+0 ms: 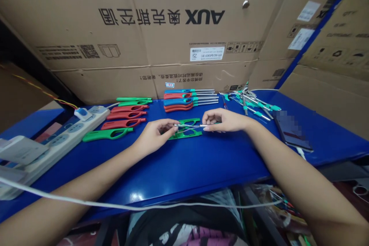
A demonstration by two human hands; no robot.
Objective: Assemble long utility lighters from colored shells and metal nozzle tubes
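Note:
Between my two hands, thin wires (188, 126) stretch just above two green plastic shell halves (190, 134) on the blue table (173, 169). My left hand (160, 132) pinches the wires' left end, where a small metallic part shows at the fingertips. A slim silvery rod (203, 125) is pinched in my right hand (220, 120), its far end hidden by the fingers. Behind the hands lies a stack of assembled lighters (178, 102) with blue and red handles and metal tubes. Red handles (123, 123) and green handles (108, 134) form a column at the left.
Metal tubes with teal ends (253, 103) are heaped at the back right, near a phone (292, 130). A white power strip (69, 138) runs along the left side. A white cable (138, 206) crosses in front. Cardboard (161, 46) walls the back.

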